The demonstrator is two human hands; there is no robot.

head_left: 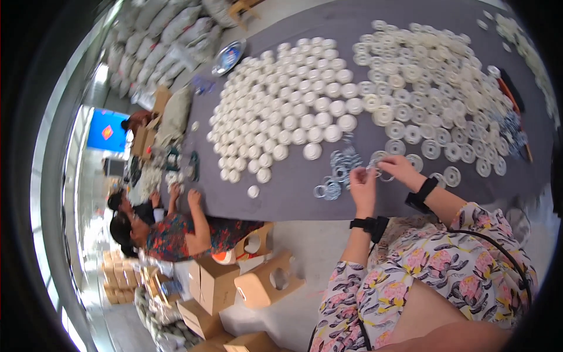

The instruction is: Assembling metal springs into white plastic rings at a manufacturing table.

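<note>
My left hand (362, 186) and my right hand (401, 169) meet over the near edge of the table. Their fingertips are pinched together around a thin, pale ring (385, 176), partly covered by the fingers. Just left of my left hand lies a loose heap of bluish metal-looking rings (342, 167). Beyond and to the right of my right hand spreads a large group of translucent white discs with holes in the middle (431, 149). Farther left stand many round white caps (312, 151), set close together. A black band circles each wrist.
A grey cloth covers the table (281, 193). At the far right lie more bluish rings (511, 130) and an orange-and-black tool (509, 91). A metal bowl (229, 57) sits at the far edge. Co-workers work at the left; cardboard boxes (214, 284) and a stool (270, 280) stand below.
</note>
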